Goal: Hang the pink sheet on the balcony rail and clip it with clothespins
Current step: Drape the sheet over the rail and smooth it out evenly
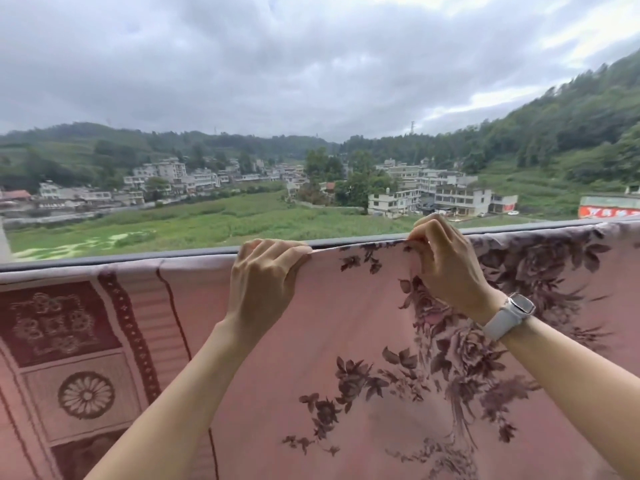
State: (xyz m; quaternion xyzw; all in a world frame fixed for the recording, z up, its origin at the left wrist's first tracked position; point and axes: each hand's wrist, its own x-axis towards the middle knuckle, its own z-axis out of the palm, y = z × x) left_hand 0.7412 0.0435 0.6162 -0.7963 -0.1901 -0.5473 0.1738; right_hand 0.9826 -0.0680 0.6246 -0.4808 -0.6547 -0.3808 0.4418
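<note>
The pink sheet (346, 323) with dark floral print hangs over the grey balcony rail (138, 256), covering the lower half of the view. My left hand (263, 282) grips the sheet's top fold at the rail, fingers curled over the edge. My right hand (443, 261), with a white watch on the wrist, pinches the sheet's top edge a little further right. No clothespin is visible.
On the left the cloth shows a dark red patterned panel (59, 323) with squares and a round motif. Beyond the rail lie green fields, a village and wooded hills under a cloudy sky.
</note>
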